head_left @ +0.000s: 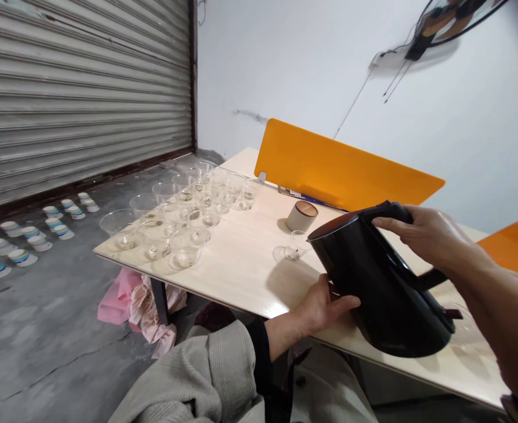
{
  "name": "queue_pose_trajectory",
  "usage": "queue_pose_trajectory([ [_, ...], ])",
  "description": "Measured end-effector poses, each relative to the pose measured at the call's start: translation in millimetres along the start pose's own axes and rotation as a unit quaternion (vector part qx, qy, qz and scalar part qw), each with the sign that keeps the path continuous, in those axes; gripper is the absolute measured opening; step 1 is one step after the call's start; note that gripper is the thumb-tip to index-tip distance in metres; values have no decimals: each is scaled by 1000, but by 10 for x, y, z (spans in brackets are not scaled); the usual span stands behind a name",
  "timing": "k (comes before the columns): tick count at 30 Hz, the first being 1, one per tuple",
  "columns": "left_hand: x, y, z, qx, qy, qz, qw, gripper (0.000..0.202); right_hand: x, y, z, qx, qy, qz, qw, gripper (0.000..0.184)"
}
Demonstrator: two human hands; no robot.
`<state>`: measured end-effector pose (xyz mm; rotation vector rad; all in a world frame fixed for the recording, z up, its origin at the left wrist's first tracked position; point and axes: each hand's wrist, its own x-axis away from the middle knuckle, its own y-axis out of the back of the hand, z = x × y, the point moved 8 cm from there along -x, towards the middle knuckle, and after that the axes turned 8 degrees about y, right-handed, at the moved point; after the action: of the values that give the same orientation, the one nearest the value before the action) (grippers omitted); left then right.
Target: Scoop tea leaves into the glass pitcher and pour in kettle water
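Observation:
My right hand (430,235) is closed round the handle of a black electric kettle (382,288), which is tilted with its spout end toward the left. My left hand (318,305) lies against the kettle's lower left side, its thumb across the black body and its fingertips partly hidden. Just beyond the spout, a clear plastic cup (296,247) with a few dark bits at its bottom stands on the pale table (241,258). Whether any water is flowing, I cannot tell. Behind that cup is a grey canister (301,216) with a wood-coloured lid.
Several clear cups (183,247) with dark bits crowd the table's left end. An orange divider (342,167) rises along the back. Stacks of paper-like cups (32,235) stand on the floor at left, and pink cloth (122,296) lies below the table edge.

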<state>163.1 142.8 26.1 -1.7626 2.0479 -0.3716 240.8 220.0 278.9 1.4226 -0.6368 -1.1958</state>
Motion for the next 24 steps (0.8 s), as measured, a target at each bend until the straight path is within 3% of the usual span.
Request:
queue_pose_trajectory([
  [24,7,-3,-37,-7,-9,2,1000,79,14,1,29,7,1,4,1000,62],
])
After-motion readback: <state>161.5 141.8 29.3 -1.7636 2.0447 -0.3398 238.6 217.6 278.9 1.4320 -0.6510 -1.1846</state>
